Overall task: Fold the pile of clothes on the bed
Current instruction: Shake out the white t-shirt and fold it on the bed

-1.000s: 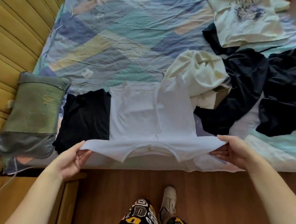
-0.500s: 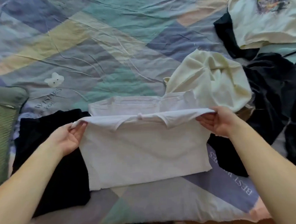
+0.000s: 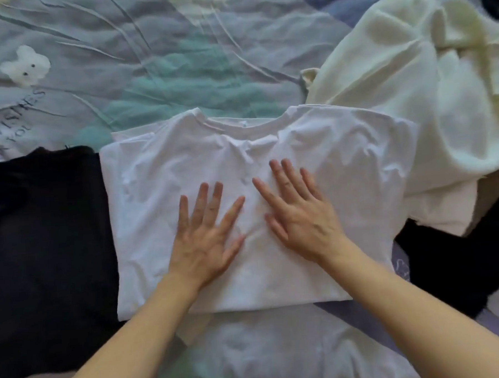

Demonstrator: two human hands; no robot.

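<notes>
Folded white cotton T-shirt (image 3: 343, 189) flat on the patchwork-print bedsheet (image 3: 149, 64), collar at the far edge, just beside a folded black garment (image 3: 43, 243) to its left and a crumpled cream fabric heap (image 3: 410, 88) to its right. Left hand (image 3: 204, 237) and right hand (image 3: 299, 215) side by side, palms down on the shirt's middle. Fingers straight and spread, pressing rather than gripping, nothing held in either.

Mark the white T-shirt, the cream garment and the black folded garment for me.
white T-shirt (image 3: 342, 166): head view, on its right chest area.
cream garment (image 3: 411, 93): head view, on the middle of its bunched fabric.
black folded garment (image 3: 43, 243): head view, on its flat top surface.
</notes>
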